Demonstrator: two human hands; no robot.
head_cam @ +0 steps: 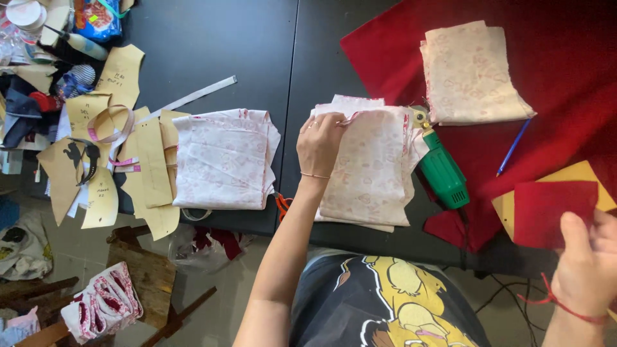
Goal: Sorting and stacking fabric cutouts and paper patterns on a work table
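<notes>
Pale pink printed cotton dominates the head view: the person's left hand presses flat on the upper left corner of the middle stack of cut fabric pieces, fingers curled over its top edge and apparently pinching the uppermost layer, which would keep the pile from sliding on the dark table. That stack lies near the table's front edge, straight ahead of the person. The right hand, at the lower right with a red thread round its wrist, grips a square of red felt by its lower edge, thumb on top; the felt sits over a yellow card template, seemingly so the two can be matched in outline. A green electric cutter rests just beside the stack, its blade end touching the fabric's right edge, on a large red cloth. A second pink stack lies to the left, a third on the red cloth. Paper patterns crowd the left end, orange-handled scissors peek out between the stacks, and a blue pencil lies close to the template.
</notes>
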